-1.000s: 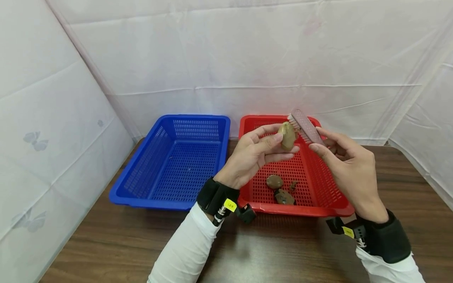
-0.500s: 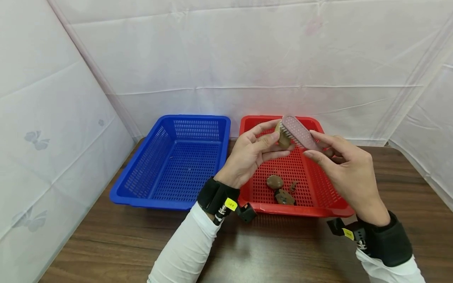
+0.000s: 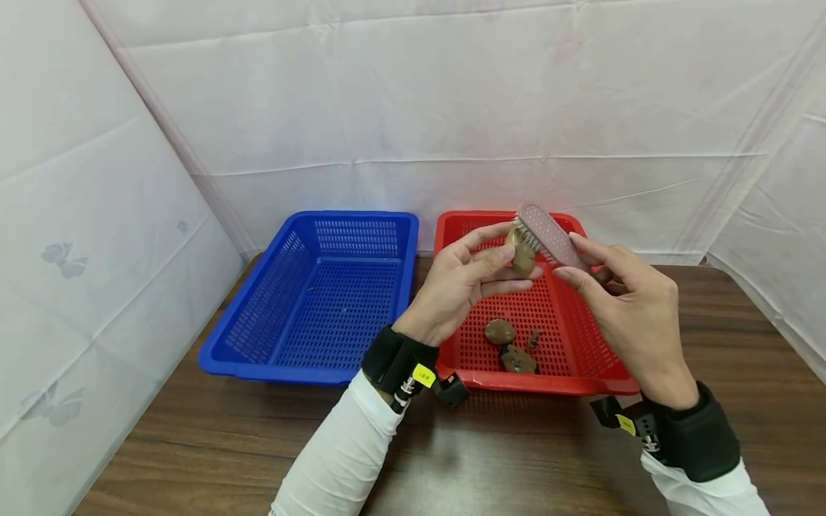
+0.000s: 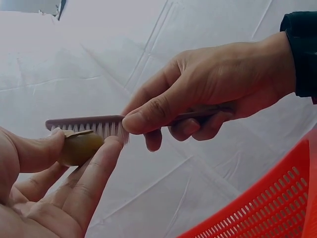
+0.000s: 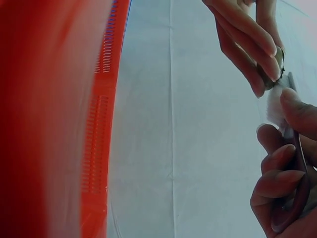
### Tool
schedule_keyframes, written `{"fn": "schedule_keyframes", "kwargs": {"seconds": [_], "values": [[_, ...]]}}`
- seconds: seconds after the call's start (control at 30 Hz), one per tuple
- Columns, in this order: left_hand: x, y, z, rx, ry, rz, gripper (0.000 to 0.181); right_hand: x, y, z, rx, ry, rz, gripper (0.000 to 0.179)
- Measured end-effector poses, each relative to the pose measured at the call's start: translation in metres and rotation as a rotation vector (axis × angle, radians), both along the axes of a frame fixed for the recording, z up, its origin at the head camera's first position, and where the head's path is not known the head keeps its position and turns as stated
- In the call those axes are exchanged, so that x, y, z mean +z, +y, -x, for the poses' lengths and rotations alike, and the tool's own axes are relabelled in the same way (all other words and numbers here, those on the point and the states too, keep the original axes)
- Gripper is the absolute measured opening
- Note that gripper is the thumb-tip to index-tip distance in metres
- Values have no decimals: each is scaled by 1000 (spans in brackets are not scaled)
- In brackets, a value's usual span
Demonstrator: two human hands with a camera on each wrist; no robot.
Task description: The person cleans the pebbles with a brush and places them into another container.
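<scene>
My left hand point(image 3: 454, 283) pinches an oval, olive-brown lump point(image 3: 524, 262) between thumb and fingers above the red basket; whether it is a stone or a small potato I cannot tell. In the left wrist view the lump point(image 4: 79, 151) looks smooth below, with a muddy crust on top. My right hand point(image 3: 639, 308) grips the handle of a pinkish-mauve scrub brush point(image 3: 547, 231). The pale bristles of the brush point(image 4: 84, 120) touch the lump's upper side. The right wrist view shows the brush handle point(image 5: 292, 203) within curled fingers.
Inside the red basket point(image 3: 538, 381) lie a brown oval lump point(image 3: 500, 332), a muddy dark lump point(image 3: 518, 359) and a small brown bit point(image 3: 534, 340). A blue basket point(image 3: 277, 369) stands to the left on the wooden table point(image 3: 193, 451). White sheeting point(image 3: 452, 93) hangs behind.
The brush was slightly apart from the lump a second ago, moved left across it, then shifted slightly back right and up. The left hand keeps its hold, with the lump turned slightly.
</scene>
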State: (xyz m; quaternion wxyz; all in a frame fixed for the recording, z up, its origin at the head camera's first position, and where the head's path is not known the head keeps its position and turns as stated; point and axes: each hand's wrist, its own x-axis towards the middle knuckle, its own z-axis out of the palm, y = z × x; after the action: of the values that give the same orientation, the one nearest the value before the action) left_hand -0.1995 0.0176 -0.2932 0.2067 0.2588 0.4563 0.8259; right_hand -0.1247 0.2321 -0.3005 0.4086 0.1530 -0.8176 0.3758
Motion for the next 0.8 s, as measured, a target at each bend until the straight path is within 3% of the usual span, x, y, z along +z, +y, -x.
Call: {"fn": "schedule_keyframes", "kwargs": {"seconds": [0.23,0.47,0.8], "values": [[0,1,0,39,-67,-47,39,1,-2,-3,14,-7,80,52],[1,2,0,85,-101,-99,38,1,-4,-6,75,-47,18,50],[0,1,-1,79,-67,-38,37,1,-3,-4,-6,-34,3,56]]}}
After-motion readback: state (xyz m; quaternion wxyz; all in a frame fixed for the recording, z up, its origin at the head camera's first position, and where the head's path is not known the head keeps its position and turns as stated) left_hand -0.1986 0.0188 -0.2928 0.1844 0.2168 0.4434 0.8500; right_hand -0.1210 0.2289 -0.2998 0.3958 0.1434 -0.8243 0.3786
